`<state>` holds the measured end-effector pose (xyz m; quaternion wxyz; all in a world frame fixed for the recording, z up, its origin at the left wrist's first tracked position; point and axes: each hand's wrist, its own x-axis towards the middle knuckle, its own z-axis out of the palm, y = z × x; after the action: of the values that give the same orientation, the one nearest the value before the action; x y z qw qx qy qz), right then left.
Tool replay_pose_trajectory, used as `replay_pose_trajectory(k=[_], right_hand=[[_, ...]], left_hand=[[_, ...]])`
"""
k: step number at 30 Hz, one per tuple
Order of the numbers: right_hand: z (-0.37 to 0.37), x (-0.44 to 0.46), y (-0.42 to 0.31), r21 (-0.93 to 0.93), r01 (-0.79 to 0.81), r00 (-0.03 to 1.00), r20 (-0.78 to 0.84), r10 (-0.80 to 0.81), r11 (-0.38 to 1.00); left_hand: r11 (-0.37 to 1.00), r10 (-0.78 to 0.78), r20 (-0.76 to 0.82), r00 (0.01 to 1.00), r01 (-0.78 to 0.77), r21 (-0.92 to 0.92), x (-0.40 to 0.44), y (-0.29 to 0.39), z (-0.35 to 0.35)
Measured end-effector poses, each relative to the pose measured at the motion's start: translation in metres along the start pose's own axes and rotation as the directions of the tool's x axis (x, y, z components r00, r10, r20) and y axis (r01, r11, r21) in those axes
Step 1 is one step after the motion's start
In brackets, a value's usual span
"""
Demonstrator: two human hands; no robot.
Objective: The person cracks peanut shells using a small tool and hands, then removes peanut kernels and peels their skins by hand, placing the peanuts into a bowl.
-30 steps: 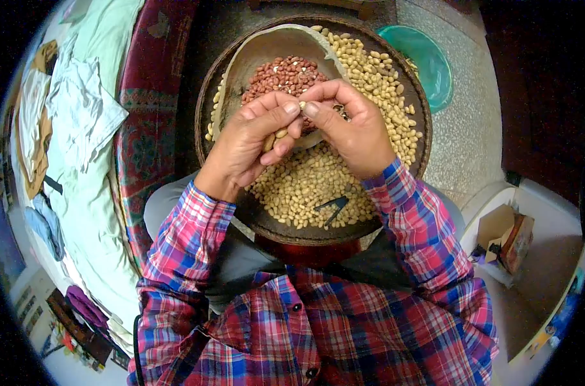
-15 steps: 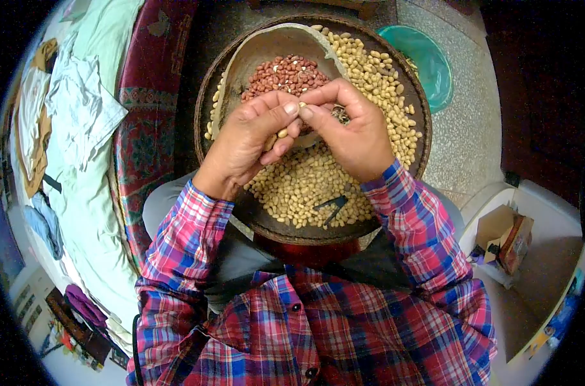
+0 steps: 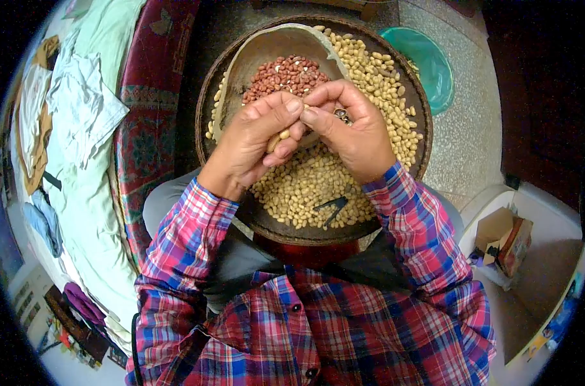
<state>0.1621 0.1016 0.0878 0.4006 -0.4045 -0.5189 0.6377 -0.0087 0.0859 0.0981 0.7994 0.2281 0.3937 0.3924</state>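
Note:
My left hand (image 3: 257,138) is closed around unshelled peanuts (image 3: 279,140) in its curled fingers, its thumb and index finger pinched. The fingertips of my right hand (image 3: 350,128) meet those of the left, closed on something small, mostly hidden between them. Both hands are over a grey scoop-shaped bowl (image 3: 241,61) with red peanut kernels (image 3: 286,76) in it. Under the bowl is a round dark tray (image 3: 424,106) holding many unshelled peanuts (image 3: 305,186). A black clip-like tool (image 3: 331,209) lies on the peanuts near the tray's front edge. Shell pieces show beside my right palm.
A green basin (image 3: 437,71) with a liner stands on the floor behind the tray at the right. At the far left is a bed (image 3: 93,212) with clothes (image 3: 83,109) on it. An open cardboard box (image 3: 495,228) sits in a white container at the right.
The small pale piece seen earlier between my fingertips is now mostly covered by them. Both hands stay over the bowl, with only slight finger movement.

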Motion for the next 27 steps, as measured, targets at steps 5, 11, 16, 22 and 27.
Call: replay_pose_trajectory(k=[5,11,16,22,27], right_hand=[[0.000,-0.002,-0.006,0.369,-0.207,0.978,0.112,0.177,0.906],[0.001,-0.005,-0.004,0.518,-0.281,0.960,0.143,0.242,0.808],[-0.001,-0.006,-0.002,0.543,-0.293,0.956,0.162,0.244,0.787],[-0.007,-0.004,-0.002,0.416,-0.299,0.954,0.117,0.276,0.859],[-0.004,-0.001,-0.010,-0.175,0.094,0.995,-0.013,-0.098,0.980]], left_hand=[[0.985,0.044,0.006,0.999,-0.042,-0.165,0.002,-0.010,0.001],[0.976,0.105,0.054,0.993,-0.093,-0.199,0.004,-0.019,0.002],[0.971,0.108,0.050,0.993,-0.095,-0.221,0.004,-0.023,0.006],[0.981,0.068,0.020,0.998,-0.063,-0.186,0.004,-0.016,0.010],[0.998,0.059,-0.028,0.998,-0.060,-0.033,0.003,-0.011,0.007]])
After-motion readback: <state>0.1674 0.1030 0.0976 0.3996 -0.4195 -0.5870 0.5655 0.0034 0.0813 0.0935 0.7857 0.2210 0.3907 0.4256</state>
